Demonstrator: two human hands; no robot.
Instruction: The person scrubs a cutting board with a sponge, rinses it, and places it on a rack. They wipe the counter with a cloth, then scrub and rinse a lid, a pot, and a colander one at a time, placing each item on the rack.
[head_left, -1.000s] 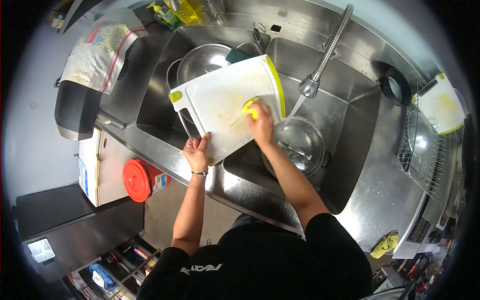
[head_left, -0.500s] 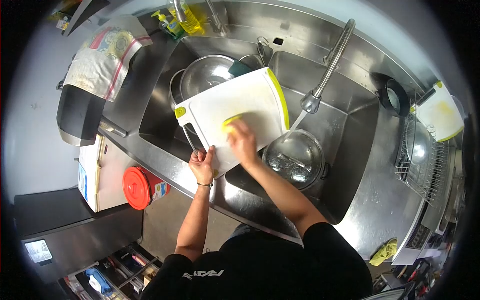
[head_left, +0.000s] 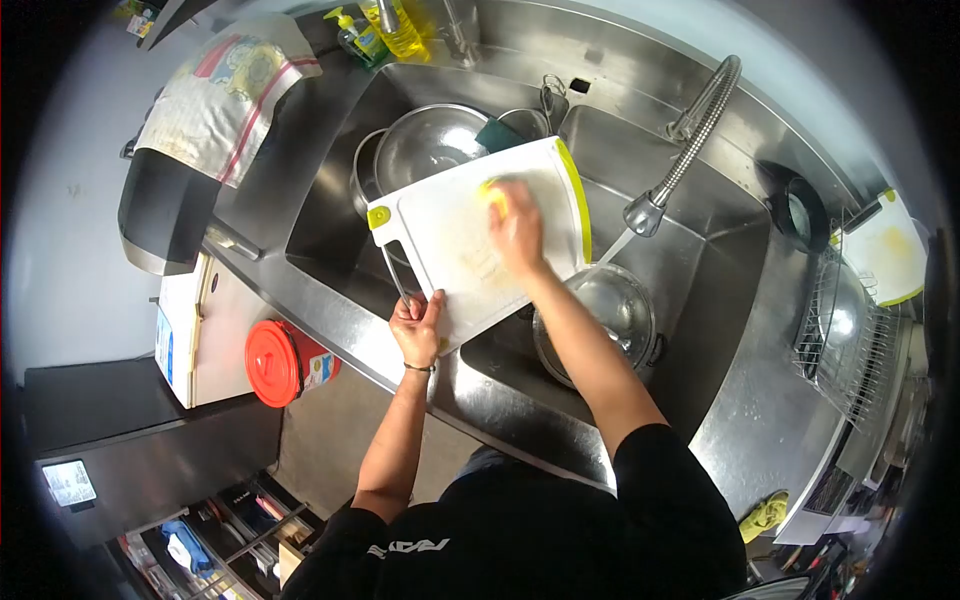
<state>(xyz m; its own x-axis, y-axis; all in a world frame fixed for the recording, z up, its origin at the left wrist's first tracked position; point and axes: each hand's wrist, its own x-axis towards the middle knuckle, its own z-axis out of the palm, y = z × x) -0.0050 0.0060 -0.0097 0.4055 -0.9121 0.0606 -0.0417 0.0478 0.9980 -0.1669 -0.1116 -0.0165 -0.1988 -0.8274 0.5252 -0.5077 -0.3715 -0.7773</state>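
Note:
A white cutting board (head_left: 445,240) with lime-green ends lies tilted across the divider between two steel basins. My left hand (head_left: 416,325) is closed on its near edge by the handle slot, thumb on top. Pressed to the board's upper face is a yellow sponge (head_left: 490,190), with my right hand (head_left: 517,230) closed on it, slightly blurred. Faint brownish marks show on the board below that hand. Behind the board, in the left basin, are a steel bowl (head_left: 425,145) and a dark green scouring pad (head_left: 497,135).
Water runs from the spray faucet (head_left: 645,212) into the right basin, where a lidded pot (head_left: 620,300) sits partly behind my right forearm. Soap bottles (head_left: 400,32) stand at the back left. A wire dish rack (head_left: 850,350) is on the right; a red bucket (head_left: 275,362) is below left.
My right hand and the sponge have moved up the board, away from me, uncovering the brownish marks. My left hand keeps its hold. The whole view has shifted slightly.

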